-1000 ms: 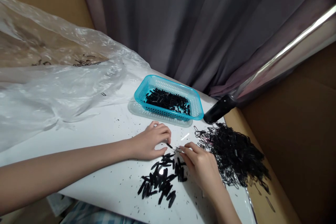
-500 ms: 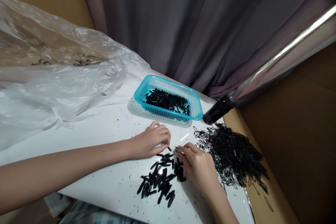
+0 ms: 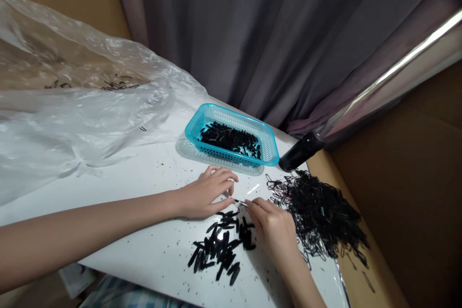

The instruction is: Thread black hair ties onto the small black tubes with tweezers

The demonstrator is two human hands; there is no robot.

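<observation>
Thumb and bent forefinger of my left hand (image 3: 212, 193) come together at one end of a thin dark piece (image 3: 239, 201), the other fingers spread above. The fingertips of my right hand (image 3: 272, 224) pinch its other end. A pale glint runs along it, and it is too small to tell its kind. Just below both hands lie loose short, flat black strips (image 3: 218, 246) in a scattered heap. Close to my right wrist is a large tangled pile of black wire loops (image 3: 325, 214), like clips.
A blue perforated basket (image 3: 233, 156) holding many black strips stands behind my hands. Beside it leans a black-handled tool (image 3: 301, 151). Crumpled clear plastic (image 3: 90, 125) covers the left side of the white table (image 3: 144, 245). A grey curtain (image 3: 216, 33) hangs behind.
My left fingers have loosened and spread slightly, the forefinger lifting. The thin dark piece now spans between both hands' fingertips. My right hand has hardly moved.
</observation>
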